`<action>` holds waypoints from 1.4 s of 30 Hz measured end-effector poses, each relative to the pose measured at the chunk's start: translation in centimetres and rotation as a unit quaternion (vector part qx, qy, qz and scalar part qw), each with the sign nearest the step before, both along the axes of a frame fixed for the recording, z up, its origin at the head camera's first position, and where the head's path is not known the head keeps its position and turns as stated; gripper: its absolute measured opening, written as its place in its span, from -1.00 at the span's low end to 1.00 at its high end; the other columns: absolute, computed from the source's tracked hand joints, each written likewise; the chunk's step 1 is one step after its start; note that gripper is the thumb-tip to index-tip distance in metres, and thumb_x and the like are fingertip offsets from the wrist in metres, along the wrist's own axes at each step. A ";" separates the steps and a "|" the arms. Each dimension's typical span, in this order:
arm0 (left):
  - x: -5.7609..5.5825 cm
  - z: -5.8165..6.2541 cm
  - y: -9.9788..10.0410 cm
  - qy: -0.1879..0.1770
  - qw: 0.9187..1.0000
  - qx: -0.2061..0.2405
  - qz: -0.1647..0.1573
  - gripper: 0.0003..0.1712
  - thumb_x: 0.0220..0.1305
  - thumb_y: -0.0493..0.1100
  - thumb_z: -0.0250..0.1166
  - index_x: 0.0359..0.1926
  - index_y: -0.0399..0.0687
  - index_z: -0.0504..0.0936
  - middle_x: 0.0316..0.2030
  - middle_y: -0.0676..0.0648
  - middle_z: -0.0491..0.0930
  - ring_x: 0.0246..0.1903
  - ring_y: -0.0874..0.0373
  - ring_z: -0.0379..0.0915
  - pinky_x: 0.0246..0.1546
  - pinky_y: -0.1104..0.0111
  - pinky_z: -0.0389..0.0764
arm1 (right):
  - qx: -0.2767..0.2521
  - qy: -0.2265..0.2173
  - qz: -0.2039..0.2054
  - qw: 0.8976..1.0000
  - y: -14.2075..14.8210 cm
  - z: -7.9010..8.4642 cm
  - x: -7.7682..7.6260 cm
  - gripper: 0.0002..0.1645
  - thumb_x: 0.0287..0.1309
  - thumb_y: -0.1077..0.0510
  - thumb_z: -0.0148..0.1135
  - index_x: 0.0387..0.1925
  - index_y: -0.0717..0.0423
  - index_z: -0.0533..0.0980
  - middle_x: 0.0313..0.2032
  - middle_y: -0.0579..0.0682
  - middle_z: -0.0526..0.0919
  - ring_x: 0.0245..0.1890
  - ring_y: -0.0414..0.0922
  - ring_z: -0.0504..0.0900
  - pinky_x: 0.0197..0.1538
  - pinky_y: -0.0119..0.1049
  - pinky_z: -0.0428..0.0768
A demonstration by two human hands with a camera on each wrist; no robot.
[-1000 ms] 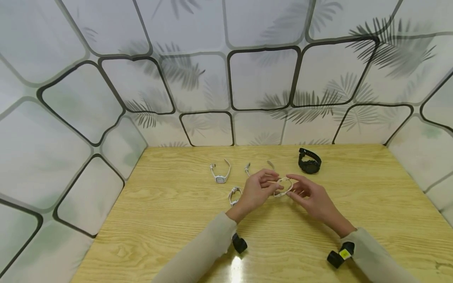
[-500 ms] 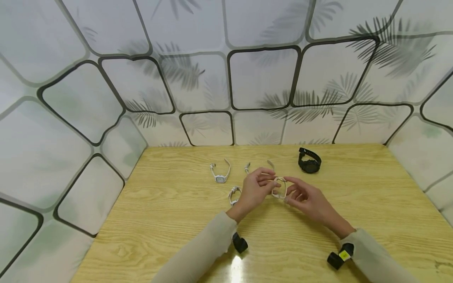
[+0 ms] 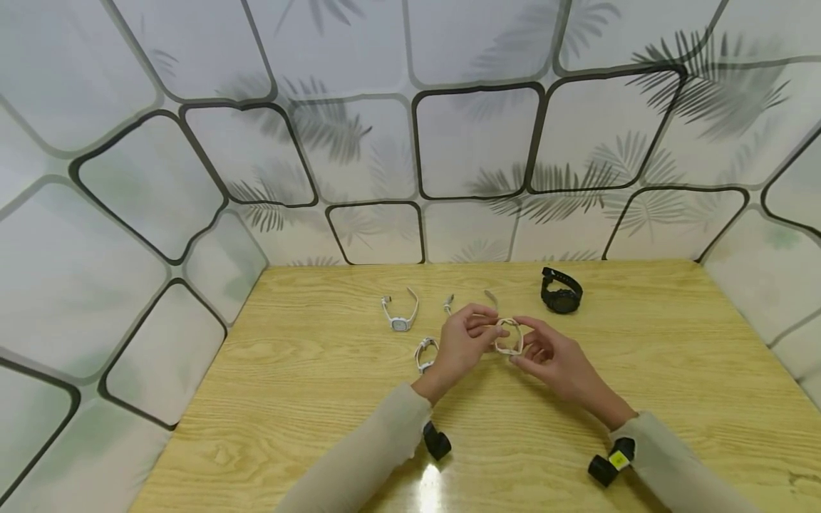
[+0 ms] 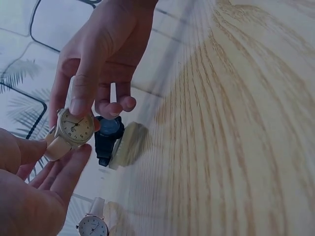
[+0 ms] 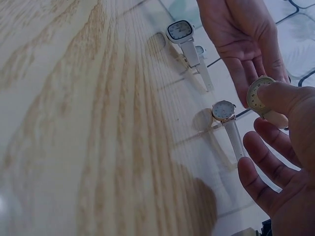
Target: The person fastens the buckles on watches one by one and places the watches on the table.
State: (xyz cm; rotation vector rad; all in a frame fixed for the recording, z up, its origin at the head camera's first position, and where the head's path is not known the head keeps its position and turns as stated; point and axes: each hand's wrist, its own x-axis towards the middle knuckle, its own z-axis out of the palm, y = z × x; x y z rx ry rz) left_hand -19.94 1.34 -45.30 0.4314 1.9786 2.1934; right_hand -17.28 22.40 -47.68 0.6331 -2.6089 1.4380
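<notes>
The left hand (image 3: 463, 343) and right hand (image 3: 561, 362) both pinch the round cream watch with a pale strap (image 4: 76, 128) above the yellow wooden table (image 3: 288, 377). If the fingers loosen, it might slip, drop and get scratched.

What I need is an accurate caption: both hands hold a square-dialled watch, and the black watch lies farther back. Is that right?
Not quite: the held watch has a round dial, as the left wrist view shows. The left hand and right hand do hold it, and the black watch lies farther back.
</notes>
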 end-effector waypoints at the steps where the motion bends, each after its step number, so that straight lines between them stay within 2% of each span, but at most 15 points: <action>1: 0.0 0.0 0.0 -0.001 1.000 -0.003 -0.003 -0.76 0.43 -0.38 0.28 0.07 -0.36 0.59 0.02 -0.38 0.67 -0.06 -0.33 0.67 -0.20 0.09 0.77 | 0.000 0.002 0.000 1.000 0.0 0.0 0.0 -0.22 0.25 0.20 0.47 0.45 0.05 0.37 -0.19 -0.03 0.69 -0.35 -0.24 0.67 -0.34 -0.33 0.65; 5: -0.1 0.0 -0.3 -0.009 0.999 -0.020 -0.032 -0.67 0.42 -0.36 0.30 0.16 -0.32 0.58 0.15 -0.31 0.62 -0.10 -0.25 0.70 -0.24 -0.03 0.75 | 0.000 0.010 0.001 1.000 0.2 0.1 -0.1 -0.22 0.23 0.22 0.48 0.44 0.09 0.38 -0.20 -0.03 0.70 -0.36 -0.25 0.66 -0.34 -0.34 0.65; 8: -0.2 -0.1 -0.7 -0.014 0.997 -0.047 -0.063 -0.51 0.36 -0.36 0.37 0.28 -0.19 0.56 0.26 -0.20 0.56 -0.09 -0.10 0.72 -0.23 0.04 0.76 | 0.002 0.010 0.003 1.000 0.4 0.1 -0.1 -0.21 0.22 0.24 0.48 0.44 0.12 0.37 -0.19 -0.02 0.70 -0.35 -0.25 0.66 -0.34 -0.34 0.65; 11: -0.1 -0.2 -1.1 -0.007 0.993 -0.084 -0.085 -0.33 0.27 -0.35 0.45 0.39 -0.06 0.50 0.35 -0.09 0.50 -0.03 0.00 0.70 -0.21 0.19 0.77 | 0.006 0.002 0.007 1.000 0.7 0.3 -0.1 -0.20 0.23 0.25 0.47 0.45 0.14 0.36 -0.17 -0.02 0.70 -0.34 -0.25 0.66 -0.34 -0.34 0.65; 14: 0.0 -0.2 -1.5 0.030 0.986 -0.139 -0.092 -0.23 0.23 -0.31 0.50 0.44 -0.03 0.46 0.37 -0.02 0.47 -0.01 0.08 0.69 -0.21 0.34 0.73 | 0.011 -0.007 0.012 1.000 0.8 0.5 0.0 -0.20 0.25 0.23 0.46 0.46 0.13 0.34 -0.15 -0.03 0.69 -0.32 -0.24 0.66 -0.33 -0.34 0.65; 18: 0.2 -0.4 -1.7 0.090 0.974 -0.191 -0.082 -0.26 0.23 -0.28 0.50 0.42 -0.07 0.48 0.37 -0.02 0.48 -0.05 0.13 0.70 -0.21 0.46 0.69 | 0.014 -0.009 0.018 1.000 0.8 0.5 -0.1 -0.20 0.27 0.20 0.45 0.47 0.12 0.34 -0.16 -0.04 0.69 -0.32 -0.24 0.67 -0.32 -0.33 0.66; 26: 0.2 -0.8 -1.4 0.125 0.968 -0.208 -0.059 -0.35 0.25 -0.29 0.49 0.36 -0.04 0.54 0.32 -0.06 0.53 -0.10 0.13 0.72 -0.23 0.49 0.68 | 0.023 -0.015 0.021 0.999 0.9 0.6 -0.1 -0.21 0.29 0.18 0.43 0.48 0.11 0.33 -0.13 -0.02 0.68 -0.30 -0.24 0.67 -0.29 -0.33 0.66; 36: 0.1 -1.2 -0.8 0.131 0.967 -0.209 -0.066 -0.36 0.29 -0.28 0.45 0.37 -0.08 0.52 0.34 -0.11 0.50 -0.11 0.20 0.71 -0.21 0.51 0.68 | 0.025 -0.020 0.017 0.999 1.5 0.5 -0.1 -0.19 0.28 0.19 0.44 0.48 0.16 0.32 -0.11 0.01 0.67 -0.29 -0.24 0.67 -0.28 -0.33 0.68; 42: 0.1 -1.4 -0.4 0.148 0.964 -0.213 -0.061 -0.37 0.31 -0.30 0.44 0.37 -0.10 0.52 0.32 -0.13 0.51 -0.17 0.16 0.72 -0.30 0.52 0.67 | 0.038 -0.009 0.000 0.999 2.0 0.2 -0.2 -0.24 0.26 0.19 0.45 0.43 0.18 0.38 -0.13 0.02 0.67 -0.28 -0.23 0.68 -0.29 -0.33 0.67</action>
